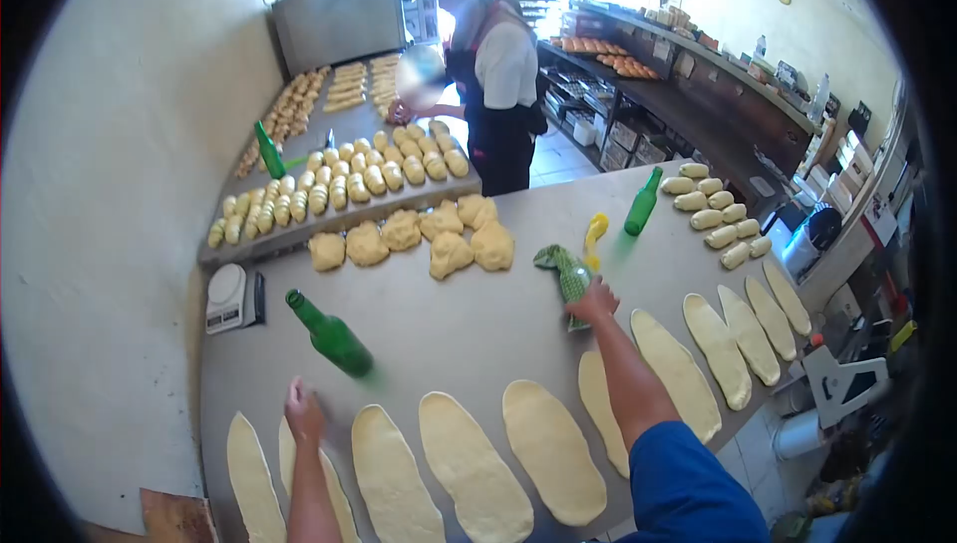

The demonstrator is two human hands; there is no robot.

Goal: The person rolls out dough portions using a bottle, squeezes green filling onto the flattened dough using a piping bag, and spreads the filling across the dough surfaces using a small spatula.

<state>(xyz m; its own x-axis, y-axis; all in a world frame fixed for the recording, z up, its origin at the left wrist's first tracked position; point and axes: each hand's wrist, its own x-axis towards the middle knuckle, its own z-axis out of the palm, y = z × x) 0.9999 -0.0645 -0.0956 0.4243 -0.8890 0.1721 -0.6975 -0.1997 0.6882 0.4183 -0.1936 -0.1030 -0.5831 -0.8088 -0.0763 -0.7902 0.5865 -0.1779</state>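
The right hand [596, 302] is closed around the near part of a green-and-white patterned, soft-looking bag [572, 276] on the grey bench [449, 329], beyond the flat, pale, elongated dough pieces [553, 453]. The bag's long axis runs away from the person, leaning left; its gathered, loose end points to the far left. Just beside its far right side lies a crumpled yellow item [596, 229], and farther right is a green glass bottle [642, 202], its neck pointing away.

The left hand [304, 411] hovers at the left with its fingers curled in; whether it holds anything, I cannot tell. It is near a larger-looking green glass bottle [331, 334], whose long axis slants with the neck to the far left and the base to the near right. Rounded yellow dough lumps [402, 230] sit between this bottle and the raised tray of rolled dough [349, 206].
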